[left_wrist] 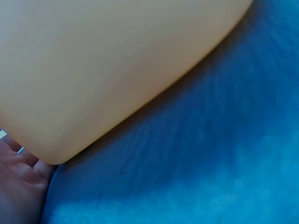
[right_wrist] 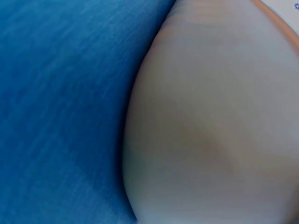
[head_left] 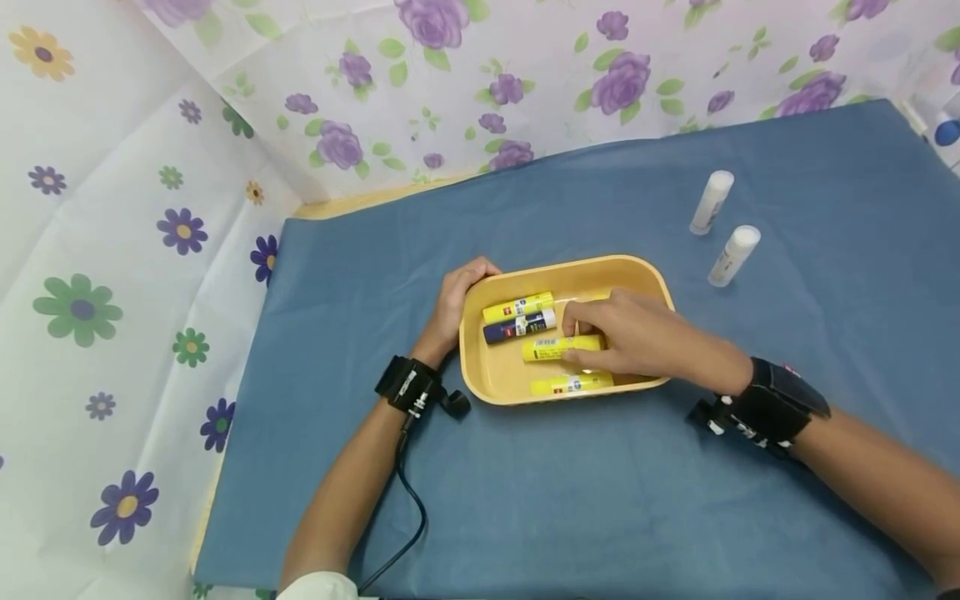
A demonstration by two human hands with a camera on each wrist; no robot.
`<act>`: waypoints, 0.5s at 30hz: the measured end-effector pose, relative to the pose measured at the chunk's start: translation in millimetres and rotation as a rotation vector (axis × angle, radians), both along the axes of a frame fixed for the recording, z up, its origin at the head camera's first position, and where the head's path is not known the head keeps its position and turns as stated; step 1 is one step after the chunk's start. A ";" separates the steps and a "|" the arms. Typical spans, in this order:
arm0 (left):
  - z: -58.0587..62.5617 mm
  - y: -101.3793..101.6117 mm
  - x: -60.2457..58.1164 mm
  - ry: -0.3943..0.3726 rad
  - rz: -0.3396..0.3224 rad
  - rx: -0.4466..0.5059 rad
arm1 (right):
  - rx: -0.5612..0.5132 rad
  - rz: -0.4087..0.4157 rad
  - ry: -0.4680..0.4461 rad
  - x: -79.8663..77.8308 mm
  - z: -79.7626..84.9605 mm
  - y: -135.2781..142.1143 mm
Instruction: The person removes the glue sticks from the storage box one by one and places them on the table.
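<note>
A yellow plastic basket (head_left: 495,385) sits on the blue cloth, and its outer wall (left_wrist: 117,60) fills much of the left wrist view. My left hand (head_left: 452,302) holds the basket at its far left corner, fingers bent around the outside. Reaching inside, my right hand (head_left: 637,333) pinches a yellow glue stick (head_left: 543,348) between thumb and fingers. Behind it lie another yellow glue stick (head_left: 517,307) and a dark blue glue stick (head_left: 519,326) with a white cap. One more yellow glue stick (head_left: 572,383) lies along the near wall. My right hand hides part of the basket's right side.
Two white glue sticks (head_left: 712,202) (head_left: 734,256) stand upright on the cloth, right of the basket and farther back. Flower-print sheets (head_left: 555,75) line the back and left side. A black cable (head_left: 412,500) runs from the left wrist strap.
</note>
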State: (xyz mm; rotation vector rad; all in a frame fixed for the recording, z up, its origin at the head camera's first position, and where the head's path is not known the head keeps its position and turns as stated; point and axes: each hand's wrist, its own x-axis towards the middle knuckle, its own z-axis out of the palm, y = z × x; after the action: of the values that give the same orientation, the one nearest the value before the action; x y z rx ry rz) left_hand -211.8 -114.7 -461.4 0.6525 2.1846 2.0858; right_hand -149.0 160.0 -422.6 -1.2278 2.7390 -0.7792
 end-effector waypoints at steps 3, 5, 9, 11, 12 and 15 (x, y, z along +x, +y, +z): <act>0.4 0.1 -0.1 -0.003 -0.006 0.003 | 0.000 0.002 0.002 0.2 0.3 0.1; 0.6 0.1 0.0 -0.004 -0.012 0.008 | 0.000 0.002 0.007 0.6 0.6 0.0; 0.3 0.0 -0.3 -0.001 -0.012 0.010 | -0.001 0.000 0.017 1.0 0.7 -0.3; -0.4 -0.2 -0.6 -0.005 -0.013 0.015 | -0.002 -0.002 0.021 1.1 0.6 -0.5; -0.6 -0.2 -0.7 -0.004 -0.011 0.013 | -0.001 -0.003 0.024 1.0 0.4 -0.5; -0.3 0.3 -0.9 -0.003 -0.010 0.017 | 0.004 -0.006 0.029 0.6 0.1 -0.5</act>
State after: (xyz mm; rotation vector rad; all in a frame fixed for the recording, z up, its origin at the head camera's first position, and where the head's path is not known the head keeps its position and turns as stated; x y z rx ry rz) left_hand -212.8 -114.4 -461.7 0.6602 2.1597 2.1019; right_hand -148.3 159.6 -422.5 -1.2406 2.7670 -0.7614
